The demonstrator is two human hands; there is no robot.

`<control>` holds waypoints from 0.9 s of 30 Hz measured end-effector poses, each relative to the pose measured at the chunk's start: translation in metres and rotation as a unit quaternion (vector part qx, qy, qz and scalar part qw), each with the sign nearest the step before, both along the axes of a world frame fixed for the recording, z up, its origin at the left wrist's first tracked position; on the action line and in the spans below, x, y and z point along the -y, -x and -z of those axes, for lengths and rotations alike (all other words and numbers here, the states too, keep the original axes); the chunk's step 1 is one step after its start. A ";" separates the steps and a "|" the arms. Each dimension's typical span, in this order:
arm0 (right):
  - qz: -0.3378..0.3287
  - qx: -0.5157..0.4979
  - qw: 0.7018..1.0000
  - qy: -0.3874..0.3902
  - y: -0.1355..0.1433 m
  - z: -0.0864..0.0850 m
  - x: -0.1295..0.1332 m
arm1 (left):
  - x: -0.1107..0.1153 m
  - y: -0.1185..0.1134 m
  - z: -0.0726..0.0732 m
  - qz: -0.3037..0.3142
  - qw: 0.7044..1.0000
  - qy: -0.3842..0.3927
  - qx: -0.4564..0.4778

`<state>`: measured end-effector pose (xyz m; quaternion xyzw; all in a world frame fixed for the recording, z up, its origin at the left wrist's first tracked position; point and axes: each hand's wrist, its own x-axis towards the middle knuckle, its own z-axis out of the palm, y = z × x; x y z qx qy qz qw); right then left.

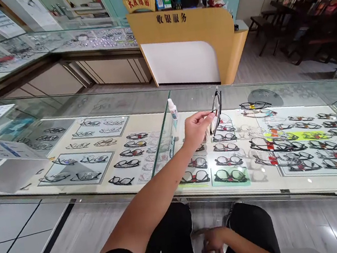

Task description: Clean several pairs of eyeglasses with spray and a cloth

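My left hand [198,127] reaches out over the glass display counter, thumb and fingers pinched on a pair of eyeglasses [218,108] with dark frames. The glasses are held up on edge above the counter, lenses turned sideways. A small white bottle [172,109] stands just left of that hand. Below the hand, rows of dark-framed glasses [228,160] lie inside the case. Low between my knees hangs my right hand [213,240], fingers loosely apart, with nothing seen in it.
More glasses [263,145] with red tags lie to the right. A glass divider [161,138] splits the counter. Printed leaflets [4,151] stand at the left. Beyond the counter are a wooden cashier desk [216,22] and further showcases [79,40].
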<state>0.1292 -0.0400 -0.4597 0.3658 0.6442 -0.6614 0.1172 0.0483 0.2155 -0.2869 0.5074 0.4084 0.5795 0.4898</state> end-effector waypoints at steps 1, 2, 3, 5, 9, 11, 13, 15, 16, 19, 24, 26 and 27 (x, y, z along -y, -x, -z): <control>-0.037 -0.016 0.999 0.035 -0.008 -0.016 -0.007 | -0.002 0.001 -0.003 -0.003 1.000 -0.008 0.001; -0.076 -0.031 0.993 0.083 -0.021 -0.039 -0.016 | -0.004 0.003 -0.006 -0.005 1.000 -0.016 0.004; -0.079 -0.080 0.991 0.069 -0.036 -0.068 -0.026 | -0.006 0.005 -0.009 -0.008 1.000 -0.021 0.009; -0.017 -0.188 0.981 -0.033 -0.065 -0.136 -0.057 | -0.010 0.010 -0.018 -0.015 0.999 -0.029 0.024; 0.299 -0.267 0.849 -0.345 -0.088 -0.235 -0.150 | -0.016 0.026 -0.027 -0.022 0.998 -0.040 0.041; 0.421 -0.269 0.745 -0.442 -0.081 -0.243 -0.199 | -0.019 0.032 -0.026 -0.028 0.997 -0.045 0.051; 0.464 -0.262 0.698 -0.479 -0.070 -0.231 -0.236 | -0.022 0.037 -0.022 -0.032 0.997 -0.044 0.058; 0.455 -0.264 0.707 -0.473 -0.062 -0.212 -0.256 | -0.023 0.039 -0.017 -0.032 0.997 -0.045 0.055; 0.442 -0.266 0.718 -0.467 -0.060 -0.204 -0.260 | -0.023 0.039 -0.016 -0.031 0.997 -0.045 0.052; 0.424 -0.266 0.731 -0.464 -0.060 -0.188 -0.259 | -0.022 0.038 -0.013 -0.027 0.998 -0.040 0.042; 0.443 -0.250 0.726 -0.463 -0.061 -0.185 -0.255 | -0.019 0.035 -0.014 -0.024 0.998 -0.045 0.025; 0.439 -0.243 0.731 -0.462 -0.061 -0.186 -0.255 | -0.019 0.035 -0.013 -0.026 0.998 -0.054 0.019; 0.436 -0.239 0.734 -0.463 -0.060 -0.186 -0.255 | -0.019 0.034 -0.013 -0.027 0.998 -0.057 0.015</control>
